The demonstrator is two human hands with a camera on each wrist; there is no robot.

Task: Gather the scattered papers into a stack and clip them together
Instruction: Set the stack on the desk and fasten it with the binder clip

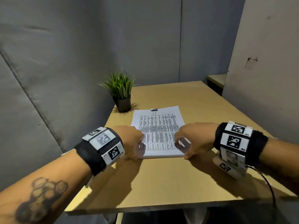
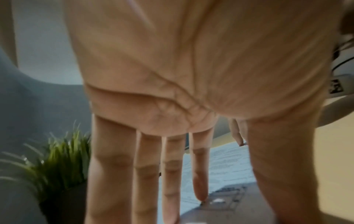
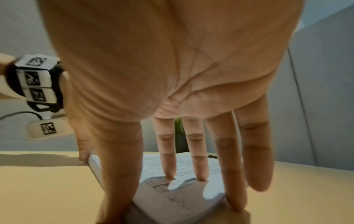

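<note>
A squared stack of printed papers [image 1: 159, 131] lies in the middle of the wooden table [image 1: 169, 183]. A silver binder clip [image 1: 154, 110] sits on its far edge, one wire handle lying on the top sheet. My left hand [image 1: 139, 147] is at the near left corner, fingers straight down, and its fingertips [image 2: 200, 195] touch the top sheet [image 2: 226, 163]. My right hand [image 1: 180, 145] is at the near right corner; two fingertips [image 3: 169, 174] press on the stack [image 3: 172, 197], with the thumb and another finger against its edges.
A small potted grass plant [image 1: 121, 96] stands at the table's far left, just beyond the stack. Grey padded walls close in the left and back. A white wall [image 1: 267, 70] is on the right. Bare tabletop surrounds the papers.
</note>
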